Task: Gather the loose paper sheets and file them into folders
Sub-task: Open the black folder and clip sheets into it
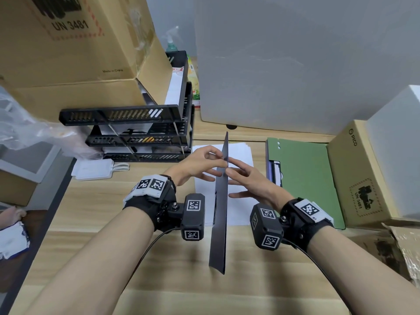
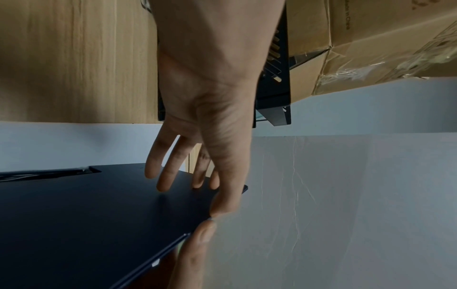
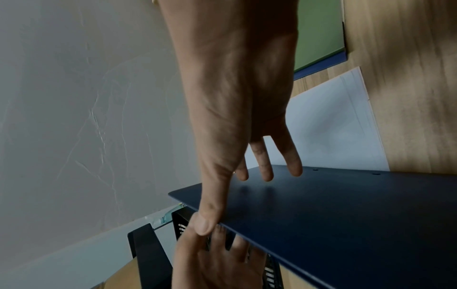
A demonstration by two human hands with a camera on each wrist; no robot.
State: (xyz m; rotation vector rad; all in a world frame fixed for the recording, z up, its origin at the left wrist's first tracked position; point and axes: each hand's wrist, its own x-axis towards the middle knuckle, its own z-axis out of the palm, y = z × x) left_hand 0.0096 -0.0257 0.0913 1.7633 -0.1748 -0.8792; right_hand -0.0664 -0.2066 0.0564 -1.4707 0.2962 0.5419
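A dark navy folder [image 1: 220, 223] stands on its edge on the wooden table, closed and seen edge-on in the head view. My left hand [image 1: 214, 161] presses straight fingers against its left face, thumb at the top edge. My right hand [image 1: 236, 176] presses against the right face the same way. In the left wrist view the left hand [image 2: 197, 195] lies flat on the folder [image 2: 86, 215]. The right wrist view has the right hand [image 3: 247, 185] on the folder [image 3: 346, 224], the two thumbs meeting at its edge. Loose white sheets [image 1: 241, 153] lie under the folder.
A green folder [image 1: 306, 178] lies open-side-up to the right. Behind it stand a PICO carton [image 1: 363, 173] and a large white box [image 1: 295, 64]. A black tiered tray [image 1: 141, 133] and a big cardboard box [image 1: 68, 53] fill the left; a white charger [image 1: 95, 170] lies beside them.
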